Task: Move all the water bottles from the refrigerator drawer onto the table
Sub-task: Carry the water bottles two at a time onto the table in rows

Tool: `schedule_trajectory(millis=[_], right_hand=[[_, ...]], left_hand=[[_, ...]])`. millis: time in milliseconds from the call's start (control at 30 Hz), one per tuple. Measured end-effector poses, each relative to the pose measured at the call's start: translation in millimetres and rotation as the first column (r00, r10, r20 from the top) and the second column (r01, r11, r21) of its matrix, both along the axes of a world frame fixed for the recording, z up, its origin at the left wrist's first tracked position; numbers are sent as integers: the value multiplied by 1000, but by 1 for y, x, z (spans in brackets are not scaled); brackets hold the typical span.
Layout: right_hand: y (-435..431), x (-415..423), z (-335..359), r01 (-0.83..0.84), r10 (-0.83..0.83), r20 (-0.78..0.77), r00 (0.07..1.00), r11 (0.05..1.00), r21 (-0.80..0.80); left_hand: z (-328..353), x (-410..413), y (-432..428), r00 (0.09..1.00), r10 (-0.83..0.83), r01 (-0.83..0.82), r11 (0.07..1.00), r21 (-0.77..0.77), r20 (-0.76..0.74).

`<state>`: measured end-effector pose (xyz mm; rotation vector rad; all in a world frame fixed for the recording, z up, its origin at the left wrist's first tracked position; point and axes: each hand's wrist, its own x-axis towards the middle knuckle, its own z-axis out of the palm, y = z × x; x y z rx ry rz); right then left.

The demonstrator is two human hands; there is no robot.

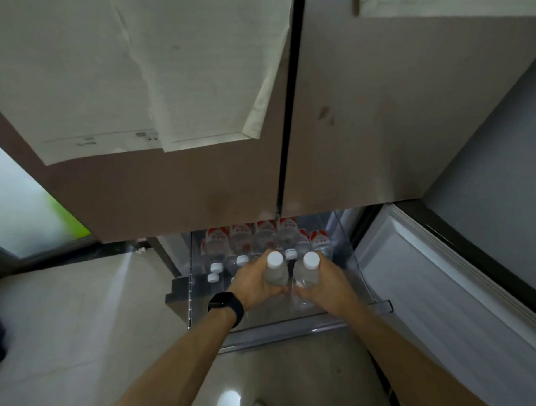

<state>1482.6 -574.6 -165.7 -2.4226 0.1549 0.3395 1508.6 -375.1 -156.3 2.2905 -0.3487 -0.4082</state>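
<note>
One black watch (226, 307) on the left wrist. Left hand (251, 287) curls tight round the left bottle (275, 271), which has a white cap. Just beside it we see the right bottle (307, 274), gripped the same way by the right hand (327, 287). Both are upright over the clear drawer (295, 326). Behind them we count six red labels on the stored bottles (240, 234); total unclear.

Two clear, white-capped bottles stand upright side by side above the pulled-out transparent drawer (280, 327): the left bottle (275, 271) gripped by the left hand (252, 286), the right bottle (307, 272) by the right hand (328, 286). Red-labelled bottles (262, 238) lie packed at the drawer's back.
</note>
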Motion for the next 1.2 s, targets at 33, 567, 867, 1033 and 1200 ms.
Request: schedule_trajectory(millis=[33,567,867,1033,1200], right_hand=[[-3,-2,3,5,-5,19,1000,1000,15],[21,-122,171,-217,86,512,854,955,202],[126,-258,186,-585,377,534,757,754,297],[211,-359,189,-793,604,540,586,565,229],[294,-479,194,-917,743,543,391,367,158]], left_hand=[[4,-1,3,1000,3,-3,1000,-4,18],[152,-172,80,828,373,-362,926,-108,419],[177,-409,170,558,714,-758,646,-90,423],[183,-558,219,394,807,-892,450,-27,440],[185,-716,254,174,874,-980,197,-2,454]])
